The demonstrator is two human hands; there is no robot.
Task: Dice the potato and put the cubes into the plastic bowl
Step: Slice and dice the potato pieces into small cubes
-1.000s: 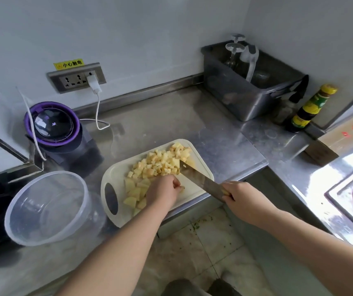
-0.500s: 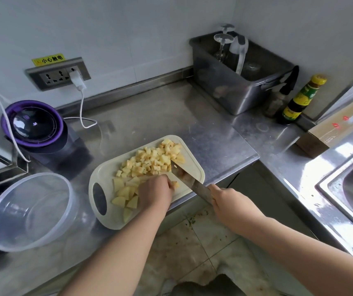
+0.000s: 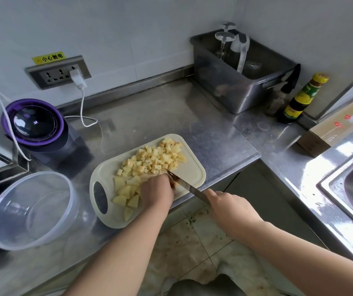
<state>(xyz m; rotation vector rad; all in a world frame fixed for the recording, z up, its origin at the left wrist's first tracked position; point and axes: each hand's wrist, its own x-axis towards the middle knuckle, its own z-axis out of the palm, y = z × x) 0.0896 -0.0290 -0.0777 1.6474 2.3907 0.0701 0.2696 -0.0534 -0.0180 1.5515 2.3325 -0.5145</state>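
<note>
**Left hand (image 3: pixel 156 195) clawed on the potato, blade at its knuckles**

My left hand sits curled on the near half of the cutting board (image 3: pixel 194 170), fingertips tucked down onto the potato chunks (image 3: pixel 126 194). I cannot see which piece it pins; the knuckles hide it. My right hand (image 3: pixel 229 205) is wrapped round the handle of the knife (image 3: pixel 184 185), out past the front edge of the counter (image 3: pixel 171 116) and over the floor. The blade slants in from there, its tip down on the board and touching the left fingers. Finished potato cubes (image 3: pixel 154 160) are heaped on the far half of the board, close to its far rim. The board's near side lies right along the counter's front edge. The plastic bowl (image 3: pixel 30 210) stands to the left, just beside the board's handle hole, with a purple-lidded appliance (image 3: pixel 34 122) behind it. A stretch of steel counter separates the board from the steel bin (image 3: pixel 235 88) at the wall.
</note>
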